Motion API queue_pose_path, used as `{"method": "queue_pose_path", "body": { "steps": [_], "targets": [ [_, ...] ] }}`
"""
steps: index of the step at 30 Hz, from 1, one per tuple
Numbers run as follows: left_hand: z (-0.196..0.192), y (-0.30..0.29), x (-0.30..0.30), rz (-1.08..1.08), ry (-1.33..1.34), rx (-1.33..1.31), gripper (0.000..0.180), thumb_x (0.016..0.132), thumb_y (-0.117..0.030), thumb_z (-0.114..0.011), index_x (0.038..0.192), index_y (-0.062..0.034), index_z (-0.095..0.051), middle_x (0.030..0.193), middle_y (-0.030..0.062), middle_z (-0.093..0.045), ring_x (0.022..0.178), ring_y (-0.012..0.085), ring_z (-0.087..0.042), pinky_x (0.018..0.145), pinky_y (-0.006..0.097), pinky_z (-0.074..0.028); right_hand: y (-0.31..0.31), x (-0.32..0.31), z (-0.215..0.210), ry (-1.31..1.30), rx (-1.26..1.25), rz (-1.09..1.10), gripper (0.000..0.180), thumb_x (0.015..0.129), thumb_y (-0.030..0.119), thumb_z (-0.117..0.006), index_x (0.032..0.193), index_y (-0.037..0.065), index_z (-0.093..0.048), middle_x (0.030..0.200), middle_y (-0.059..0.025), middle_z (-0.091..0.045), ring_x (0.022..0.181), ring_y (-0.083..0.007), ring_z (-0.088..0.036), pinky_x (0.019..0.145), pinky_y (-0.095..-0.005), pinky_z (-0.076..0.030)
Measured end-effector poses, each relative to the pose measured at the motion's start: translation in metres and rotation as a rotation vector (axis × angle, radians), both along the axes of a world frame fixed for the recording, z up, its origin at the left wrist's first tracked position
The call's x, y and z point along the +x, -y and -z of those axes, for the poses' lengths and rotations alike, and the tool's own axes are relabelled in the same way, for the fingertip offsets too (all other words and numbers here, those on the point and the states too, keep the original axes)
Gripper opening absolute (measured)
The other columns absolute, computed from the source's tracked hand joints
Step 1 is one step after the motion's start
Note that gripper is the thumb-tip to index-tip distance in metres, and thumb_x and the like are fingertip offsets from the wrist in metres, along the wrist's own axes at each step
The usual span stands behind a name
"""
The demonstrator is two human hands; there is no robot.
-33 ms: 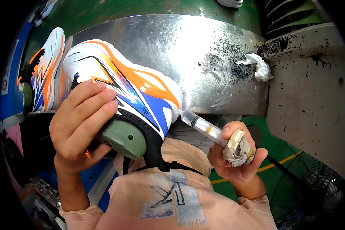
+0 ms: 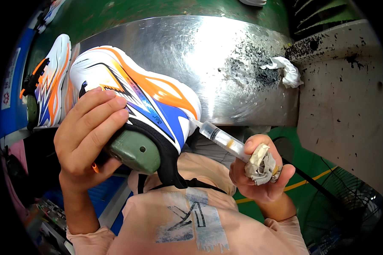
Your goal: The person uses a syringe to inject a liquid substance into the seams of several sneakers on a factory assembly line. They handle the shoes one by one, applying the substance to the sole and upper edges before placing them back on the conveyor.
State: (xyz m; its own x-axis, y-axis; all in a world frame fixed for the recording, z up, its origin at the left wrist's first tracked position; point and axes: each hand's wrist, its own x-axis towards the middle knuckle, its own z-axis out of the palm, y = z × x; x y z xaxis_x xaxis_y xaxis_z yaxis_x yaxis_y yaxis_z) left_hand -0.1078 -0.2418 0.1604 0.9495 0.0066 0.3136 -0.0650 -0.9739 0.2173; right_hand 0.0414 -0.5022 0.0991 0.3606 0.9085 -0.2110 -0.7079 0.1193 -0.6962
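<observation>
My left hand (image 2: 89, 136) is closed around a white, orange and blue sports shoe (image 2: 157, 95), tilted on its side with the sole facing away. Inside the shoe sits a green shoe last (image 2: 136, 153), its rounded end with a small hole showing at the collar. A black heel tab hangs beside it. In my right hand (image 2: 264, 170) is a clear syringe (image 2: 221, 139), its tip at the seam between upper and sole near the heel. Crumpled greyish wrapping (image 2: 261, 165) covers the syringe's plunger end, against my palm.
A second matching shoe (image 2: 53, 85) stands at the left on its last. Beneath the work lies a shiny metal plate (image 2: 166, 38) with black stains. White crumpled tissue (image 2: 289, 74) rests at its right, beside a stained grey panel (image 2: 344, 102). A fan (image 2: 353, 204) shows at lower right.
The held shoe and the syringe have shifted very slightly left together. The syringe tip stays at the heel seam, and both hands keep their hold.
</observation>
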Motion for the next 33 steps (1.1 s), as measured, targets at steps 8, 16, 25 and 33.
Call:
{"method": "queue_pose_path", "body": {
  "steps": [8,16,25,33],
  "targets": [
    [-0.010,-0.007,0.030,0.054,-0.129,-0.004,0.050,0.057,-0.005,-0.070,0.105,0.0043,-0.063,0.104,0.0183,-0.066,0.102,0.0371,-0.063,0.092,0.043,-0.049,0.005,-0.012,0.008,-0.043,0.007,0.053,0.091,0.083,0.071,-0.051,0.131,-0.004,-0.036,0.101,-0.0057,-0.053,0.086,-0.0090,-0.050,0.075,-0.0242,-0.043],
    [-0.014,-0.022,0.065,0.094,-0.272,0.065,0.057,0.055,-0.014,-0.081,0.107,0.0020,-0.063,0.103,0.0158,-0.065,0.099,0.0331,-0.063,0.086,0.039,-0.049,-0.004,-0.025,0.019,-0.030,0.117,0.130,0.081,0.088,0.064,-0.049,0.134,-0.002,-0.036,0.111,-0.0056,-0.050,0.096,-0.0083,-0.047,0.083,-0.0234,-0.040],
    [-0.023,-0.005,0.091,0.207,-0.287,0.241,0.055,0.056,-0.030,-0.084,0.097,0.0007,-0.062,0.081,0.0141,-0.059,0.068,0.0311,-0.059,0.059,0.037,-0.044,-0.006,-0.018,0.008,-0.004,0.047,0.242,0.093,0.081,0.072,-0.049,0.132,-0.004,-0.033,0.095,-0.0058,-0.053,0.083,-0.0080,-0.049,0.073,-0.0231,-0.042],
    [-0.022,0.035,0.098,-0.133,-0.350,0.155,0.038,0.075,-0.029,-0.076,0.076,0.0024,-0.055,0.063,0.0161,-0.051,0.054,0.0352,-0.051,0.050,0.042,-0.038,0.002,-0.017,0.015,0.096,0.153,0.300,0.076,0.091,0.057,-0.052,0.134,-0.003,-0.035,0.112,-0.0065,-0.053,0.099,-0.0088,-0.050,0.087,-0.0238,-0.043]
  ]
}}
